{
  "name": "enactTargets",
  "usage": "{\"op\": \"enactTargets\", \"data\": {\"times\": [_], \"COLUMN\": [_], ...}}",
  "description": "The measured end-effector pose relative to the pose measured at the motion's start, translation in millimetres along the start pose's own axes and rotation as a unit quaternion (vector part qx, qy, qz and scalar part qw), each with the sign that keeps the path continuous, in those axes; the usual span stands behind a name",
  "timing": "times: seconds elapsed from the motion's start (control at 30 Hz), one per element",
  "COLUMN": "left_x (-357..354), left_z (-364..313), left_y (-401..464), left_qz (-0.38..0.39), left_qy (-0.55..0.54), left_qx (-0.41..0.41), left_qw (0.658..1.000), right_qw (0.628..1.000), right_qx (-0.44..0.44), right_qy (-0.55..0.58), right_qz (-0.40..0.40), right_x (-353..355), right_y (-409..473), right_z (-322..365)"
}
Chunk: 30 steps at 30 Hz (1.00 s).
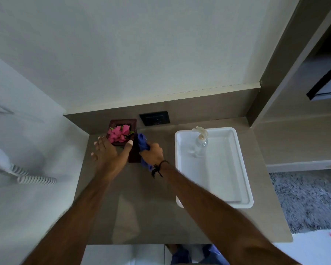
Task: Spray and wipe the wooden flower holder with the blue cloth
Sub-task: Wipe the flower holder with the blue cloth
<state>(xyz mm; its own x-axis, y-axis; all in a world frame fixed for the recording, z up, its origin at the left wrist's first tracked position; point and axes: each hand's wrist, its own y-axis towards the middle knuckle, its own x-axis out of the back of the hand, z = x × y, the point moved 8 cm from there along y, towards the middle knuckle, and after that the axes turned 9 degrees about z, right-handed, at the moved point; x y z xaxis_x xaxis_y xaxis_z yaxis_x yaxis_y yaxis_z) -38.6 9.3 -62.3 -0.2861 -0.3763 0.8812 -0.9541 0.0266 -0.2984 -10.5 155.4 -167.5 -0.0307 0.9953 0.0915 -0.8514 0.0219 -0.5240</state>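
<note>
1. Right hand (pixel 154 152), fingers closed around the blue cloth (pixel 142 143), presses the wooden flower holder (pixel 133 150) just left of them.
2. Left hand (pixel 108 150), fingers spread open, braces the holder's near-left corner.

Flower holder (pixel 132 150): on the counter (pixel 141 207), against its back wall. Socket (pixel 154 118): behind-right of holder. Cloth (pixel 143 144): touching holder's right side. Tray (pixel 243 180): right of holder, spray bottle (pixel 201 143) standing inside.
</note>
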Motion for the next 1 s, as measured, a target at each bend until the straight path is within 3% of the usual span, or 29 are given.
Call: {"op": "enactTargets", "data": {"times": [0.17, 0.4, 0.57, 0.67, 0.93, 1.0], "left_x": [-4, -14, -16, -17, -16, -15], "left_z": [7, 14, 16, 16, 15, 13], "left_y": [8, 9, 10, 11, 10, 10], "left_qz": [-0.011, -0.002, -0.001, 0.0, 0.01, 0.007], "left_qy": [-0.017, -0.04, -0.037, -0.038, -0.028, -0.027], "left_qx": [0.003, 0.014, 0.007, 0.005, 0.007, 0.005], "left_qw": [1.0, 0.999, 0.999, 0.999, 1.0, 1.0], "right_qw": [0.99, 0.996, 0.996, 0.989, 0.998, 0.998], "right_qx": [0.087, -0.011, 0.014, 0.06, 0.028, 0.036], "right_qy": [0.1, -0.086, 0.085, 0.13, 0.004, 0.031], "right_qz": [-0.049, 0.019, -0.028, -0.04, -0.048, -0.049], "right_x": [-16, -12, -14, -25, -12, -8], "right_y": [-7, 22, 19, 7, 24, 33], "right_z": [7, -20, -9, -8, -27, -14]}}
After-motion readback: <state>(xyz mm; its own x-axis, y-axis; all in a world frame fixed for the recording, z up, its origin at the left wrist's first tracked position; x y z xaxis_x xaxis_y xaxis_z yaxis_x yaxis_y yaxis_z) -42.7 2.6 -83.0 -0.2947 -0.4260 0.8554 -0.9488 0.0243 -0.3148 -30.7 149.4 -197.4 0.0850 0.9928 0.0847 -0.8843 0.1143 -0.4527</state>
